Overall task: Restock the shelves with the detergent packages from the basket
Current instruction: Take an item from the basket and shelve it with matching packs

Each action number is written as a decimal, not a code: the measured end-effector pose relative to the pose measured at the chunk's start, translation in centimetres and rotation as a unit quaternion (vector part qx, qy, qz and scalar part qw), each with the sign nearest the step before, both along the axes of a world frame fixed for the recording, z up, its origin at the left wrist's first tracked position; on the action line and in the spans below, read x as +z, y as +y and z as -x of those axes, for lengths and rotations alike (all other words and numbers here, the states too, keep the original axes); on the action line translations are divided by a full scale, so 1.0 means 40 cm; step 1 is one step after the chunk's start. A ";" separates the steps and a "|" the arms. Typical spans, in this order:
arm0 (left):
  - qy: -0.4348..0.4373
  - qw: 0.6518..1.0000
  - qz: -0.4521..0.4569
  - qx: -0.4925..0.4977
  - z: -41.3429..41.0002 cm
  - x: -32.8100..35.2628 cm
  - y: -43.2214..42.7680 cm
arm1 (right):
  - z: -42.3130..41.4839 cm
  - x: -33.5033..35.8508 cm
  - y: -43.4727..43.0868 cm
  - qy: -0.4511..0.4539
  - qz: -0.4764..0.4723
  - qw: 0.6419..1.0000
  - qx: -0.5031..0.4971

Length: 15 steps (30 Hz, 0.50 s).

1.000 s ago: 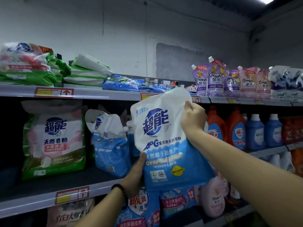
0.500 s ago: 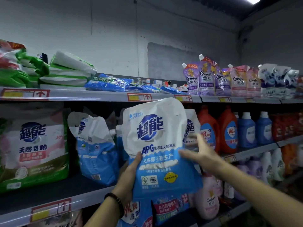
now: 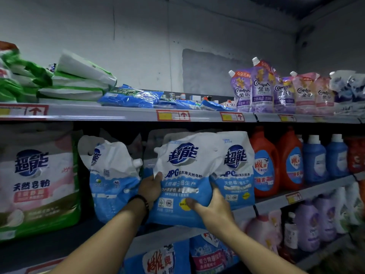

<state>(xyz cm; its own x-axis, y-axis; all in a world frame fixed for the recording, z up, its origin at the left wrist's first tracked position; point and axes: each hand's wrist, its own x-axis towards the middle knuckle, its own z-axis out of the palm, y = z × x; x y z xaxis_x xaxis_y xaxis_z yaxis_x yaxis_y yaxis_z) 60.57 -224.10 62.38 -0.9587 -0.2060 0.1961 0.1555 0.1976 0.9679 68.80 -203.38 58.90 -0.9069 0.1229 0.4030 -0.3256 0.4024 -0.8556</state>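
Note:
A blue and white detergent pouch [image 3: 181, 175] stands upright on the middle shelf [image 3: 65, 244], between two like pouches. My left hand [image 3: 151, 187] grips its left edge, thumb on the front. My right hand [image 3: 212, 206] holds its lower right corner, fingers curled round the side. A matching pouch [image 3: 235, 169] stands just behind and to the right, and another [image 3: 112, 178] leans to the left. The basket is out of view.
A large green and pink powder bag [image 3: 37, 184] fills the shelf's left end. Orange bottles [image 3: 266, 163] and blue bottles [image 3: 316, 157] stand to the right. The top shelf [image 3: 118, 113] carries flat bags and purple softener pouches [image 3: 260, 88]. Lower shelves hold more pouches and bottles.
The pouch has gone from held in front of the shelf edge to standing in on the middle shelf. My right hand slid from its top corner down to its lower right corner.

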 end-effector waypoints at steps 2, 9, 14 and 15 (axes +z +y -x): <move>-0.031 0.998 -0.041 0.019 0.061 -0.004 -0.023 | 0.025 0.018 -0.025 0.012 -0.013 1.000 0.018; -0.010 0.982 -0.120 0.145 0.090 -0.026 -0.077 | 0.151 0.074 -0.038 -0.008 -0.009 0.990 0.142; 0.036 0.971 -0.135 0.194 0.088 -0.032 -0.054 | 0.254 0.055 -0.030 -0.007 0.012 0.986 0.168; 0.049 0.967 -0.137 0.208 0.098 -0.032 -0.041 | 0.276 0.050 -0.023 0.003 0.002 0.986 0.165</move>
